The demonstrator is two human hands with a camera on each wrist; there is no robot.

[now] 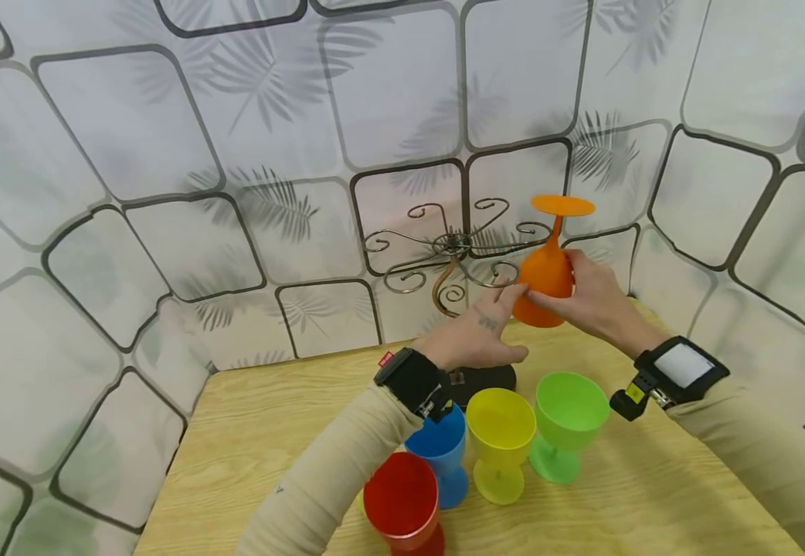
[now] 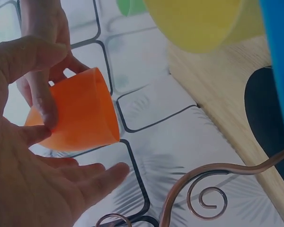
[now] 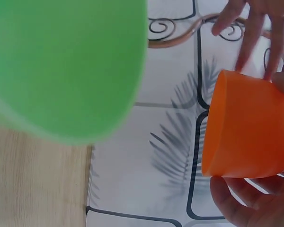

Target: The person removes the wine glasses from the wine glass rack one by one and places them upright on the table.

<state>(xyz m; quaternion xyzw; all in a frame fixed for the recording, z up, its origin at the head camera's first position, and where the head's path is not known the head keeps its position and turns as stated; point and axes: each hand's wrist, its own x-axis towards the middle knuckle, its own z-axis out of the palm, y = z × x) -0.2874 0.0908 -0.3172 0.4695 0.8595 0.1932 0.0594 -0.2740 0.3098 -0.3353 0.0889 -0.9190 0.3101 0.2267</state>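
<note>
An orange plastic goblet (image 1: 545,270) is held upside down by my right hand (image 1: 600,297), thumb and fingers around its bowl. Its round foot points up, beside the right arms of a metal stand (image 1: 453,245) with curled wire hooks. My left hand (image 1: 479,332) reaches between the stand and the goblet. In the left wrist view its fingers (image 2: 99,182) are mostly straight, and one fingertip appears to touch the orange bowl (image 2: 85,113). The right wrist view shows the right fingers under the bowl (image 3: 251,127).
Upright on the wooden table (image 1: 270,417) stand a green goblet (image 1: 569,413), a yellow goblet (image 1: 500,425), a blue goblet (image 1: 447,455) and a red goblet (image 1: 402,498). The stand's dark base (image 1: 486,380) sits behind them. Patterned wall covering (image 1: 291,255) surrounds the table's back and sides.
</note>
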